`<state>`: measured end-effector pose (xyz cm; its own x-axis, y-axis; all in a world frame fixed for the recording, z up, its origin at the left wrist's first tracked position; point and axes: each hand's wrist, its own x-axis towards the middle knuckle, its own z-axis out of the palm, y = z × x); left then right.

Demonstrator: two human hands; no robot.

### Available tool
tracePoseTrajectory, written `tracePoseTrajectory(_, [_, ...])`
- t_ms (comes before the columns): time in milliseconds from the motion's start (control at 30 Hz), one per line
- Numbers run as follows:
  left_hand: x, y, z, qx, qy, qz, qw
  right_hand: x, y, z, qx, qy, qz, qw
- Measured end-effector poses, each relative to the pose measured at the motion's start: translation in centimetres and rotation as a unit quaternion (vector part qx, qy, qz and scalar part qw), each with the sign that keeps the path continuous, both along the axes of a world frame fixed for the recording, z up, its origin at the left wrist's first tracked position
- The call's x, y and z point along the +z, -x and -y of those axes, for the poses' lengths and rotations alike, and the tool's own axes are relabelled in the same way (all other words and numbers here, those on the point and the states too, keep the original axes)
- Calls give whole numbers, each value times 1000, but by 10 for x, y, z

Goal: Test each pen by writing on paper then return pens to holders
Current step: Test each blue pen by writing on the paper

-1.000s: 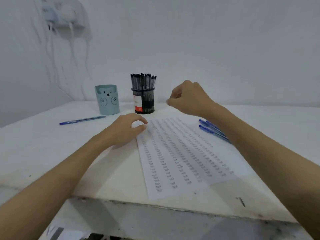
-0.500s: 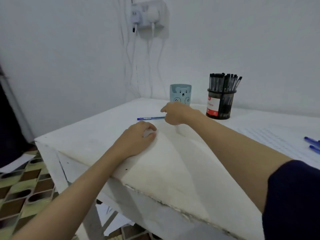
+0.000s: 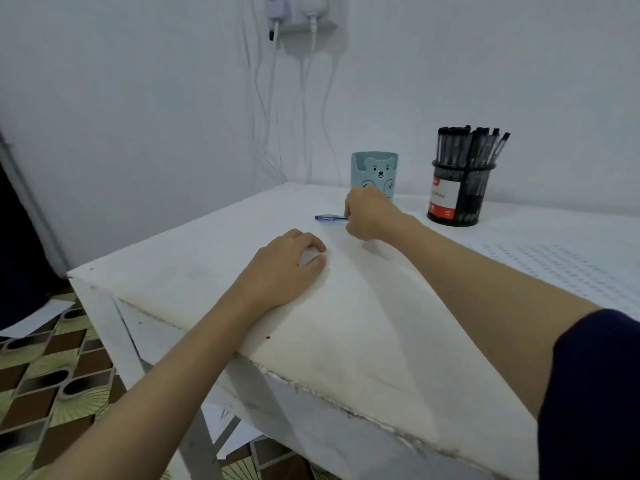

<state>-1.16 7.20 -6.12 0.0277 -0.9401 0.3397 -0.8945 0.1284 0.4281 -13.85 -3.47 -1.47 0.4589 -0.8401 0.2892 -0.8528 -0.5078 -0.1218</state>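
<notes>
Plenty of bare white table (image 3: 194,271) at centre left, near edge and corner dropping off toward lower left over patterned floor (image 3: 52,375). Resting at centre on that top, left hand (image 3: 284,268) with fingers curled loosely under, holding nothing visible; further up and right, right hand (image 3: 370,216) with fingers pinched onto one end of blue pen (image 3: 329,218) lying flat, barrel jutting left. Behind, teal bear holder (image 3: 375,173), then black mesh holder (image 3: 460,192) crammed with black pens (image 3: 467,147), printed paper (image 3: 554,258) at far right.
</notes>
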Motion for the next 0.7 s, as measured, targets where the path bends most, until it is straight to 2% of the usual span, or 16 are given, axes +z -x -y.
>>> tracePoseTrajectory(67, [0, -1, -1, -1, 1, 1, 1000, 15, 14, -11, -18, -14, -10, 1000])
tracePoseTrajectory(133, [0, -1, -3, -3, 2, 0, 1000, 29, 35, -21, -42, -57, 23, 997])
tracePoseTrajectory(167, [2, 1, -5, -8, 4, -1, 1000, 35, 49, -25, -52, -92, 59, 993])
tracePoseTrajectory(233, [4, 4, -8, -23, 15, 0, 1000, 40, 77, -37, -53, -177, 188, 965])
tracePoseTrajectory(333, [9, 23, -16, -60, 42, -11, 997, 43, 127, -58, -39, -282, 385, 878])
tracePoseTrajectory(467, [15, 71, -22, -144, 30, -28, 989, 42, 192, -85, -28, -361, 559, 746])
tracePoseTrajectory(567, [19, 118, -24, -215, 10, -8, 977, 41, 238, -108, -32, -344, 678, 649])
tracePoseTrajectory(700, [20, 170, -25, -263, -11, -4, 965, 34, 283, -130, -36, -348, 773, 529])
